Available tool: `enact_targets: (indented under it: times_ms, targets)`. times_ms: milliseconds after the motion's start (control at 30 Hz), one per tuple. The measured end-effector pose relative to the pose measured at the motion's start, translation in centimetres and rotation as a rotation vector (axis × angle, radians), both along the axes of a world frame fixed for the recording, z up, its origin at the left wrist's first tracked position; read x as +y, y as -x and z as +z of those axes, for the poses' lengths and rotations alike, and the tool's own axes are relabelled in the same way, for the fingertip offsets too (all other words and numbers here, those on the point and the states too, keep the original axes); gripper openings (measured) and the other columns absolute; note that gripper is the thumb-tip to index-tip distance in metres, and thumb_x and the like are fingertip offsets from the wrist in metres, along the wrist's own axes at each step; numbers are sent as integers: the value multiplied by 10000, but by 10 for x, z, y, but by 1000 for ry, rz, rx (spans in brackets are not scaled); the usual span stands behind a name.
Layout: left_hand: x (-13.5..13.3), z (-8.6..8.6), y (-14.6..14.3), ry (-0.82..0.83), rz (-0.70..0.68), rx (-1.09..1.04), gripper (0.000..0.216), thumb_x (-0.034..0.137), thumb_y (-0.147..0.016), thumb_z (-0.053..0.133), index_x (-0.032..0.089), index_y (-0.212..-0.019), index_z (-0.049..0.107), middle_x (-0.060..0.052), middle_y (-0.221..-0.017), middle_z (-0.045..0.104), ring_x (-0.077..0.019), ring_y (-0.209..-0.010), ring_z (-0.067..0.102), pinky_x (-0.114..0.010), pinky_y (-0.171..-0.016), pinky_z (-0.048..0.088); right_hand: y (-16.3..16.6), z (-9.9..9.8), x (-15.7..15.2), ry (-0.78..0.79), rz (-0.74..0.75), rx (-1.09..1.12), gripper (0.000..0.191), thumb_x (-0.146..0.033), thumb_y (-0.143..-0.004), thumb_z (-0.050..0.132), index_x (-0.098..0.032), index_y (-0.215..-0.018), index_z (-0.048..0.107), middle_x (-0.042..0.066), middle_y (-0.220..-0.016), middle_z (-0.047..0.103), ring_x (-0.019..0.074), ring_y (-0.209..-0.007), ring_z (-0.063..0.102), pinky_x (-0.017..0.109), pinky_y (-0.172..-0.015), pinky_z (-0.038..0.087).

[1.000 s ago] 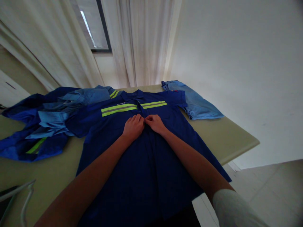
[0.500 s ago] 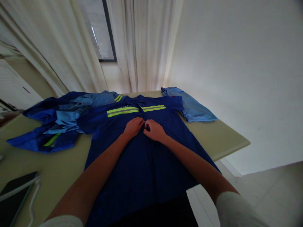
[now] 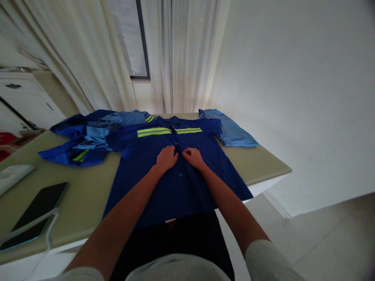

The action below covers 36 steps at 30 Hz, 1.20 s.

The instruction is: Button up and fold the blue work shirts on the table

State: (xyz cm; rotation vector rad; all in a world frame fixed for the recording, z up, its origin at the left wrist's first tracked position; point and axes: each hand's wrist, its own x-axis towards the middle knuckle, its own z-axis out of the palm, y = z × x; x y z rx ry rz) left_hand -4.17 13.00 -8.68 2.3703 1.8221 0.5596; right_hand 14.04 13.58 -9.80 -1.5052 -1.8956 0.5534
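A dark blue short-sleeved work shirt (image 3: 193, 197) lies front up on the table, collar at the far end and hem at the near edge. Yellow-green reflective bands (image 3: 155, 133) cross its chest. My left hand (image 3: 167, 157) is closed at the front opening, fingers curled on the cloth. Just to its right, my right hand (image 3: 193, 157) pinches the edge of the button placket. The front edges are parted a little between the hands, and a button (image 3: 181, 175) shows below them. My fingers cover the cloth right at the grip.
A heap of blue and light blue garments (image 3: 101, 132) lies at the left, touching the shirt's sleeve. Light blue folded cloth (image 3: 234, 130) is at the far right. A dark tablet or phone (image 3: 38, 207), a white cable (image 3: 50, 230) and a white object (image 3: 14, 174) occupy the near left of the table (image 3: 260, 168).
My hands have moved slightly apart, the right one pulling the placket to the right. The front opening is wider and a button shows. The view has shifted, revealing more of the near table edge.
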Motion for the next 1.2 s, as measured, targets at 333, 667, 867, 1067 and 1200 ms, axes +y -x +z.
enact_targets:
  times_ms: [333,667,867,1067,1200]
  targets:
    - [-20,-11,8,-83,-194,-114,146,220,-996,545,217,-1018,689,-78,-1059,710,-251,-1035,644,-399,-976,509,1,-10,-1,-39,77,8,145,-292,-885,720,-182,-942,795,22,-817,768,157,-730,681,241,-692,475]
    - [-23,-10,1,-95,-158,-104,135,224,-1010,534,201,-1002,667,-87,-1023,722,-252,-1015,663,-374,-927,512,0,-5,-6,-59,166,122,212,-276,-932,628,-169,-823,775,11,-722,739,142,-652,644,233,-648,451]
    - [-21,-11,2,-66,-125,-170,130,193,-1002,547,211,-1035,672,-80,-1048,751,-240,-1023,704,-362,-927,520,-1,-10,-1,-11,177,177,136,-208,-854,665,-158,-908,779,11,-769,743,135,-666,638,222,-630,450]
    - [-21,-9,6,24,-104,-336,225,164,-989,581,226,-1197,641,-42,-1020,795,-217,-961,750,-339,-895,533,2,-12,1,17,189,91,115,-208,-829,727,-164,-922,777,-9,-744,715,119,-650,604,216,-620,418]
    - [-19,-12,3,-8,-100,-300,164,280,-1019,579,221,-1104,707,-61,-1030,777,-237,-998,722,-365,-922,533,3,-11,0,-12,164,4,94,-195,-830,754,-161,-914,781,-28,-705,680,112,-637,573,221,-611,367]
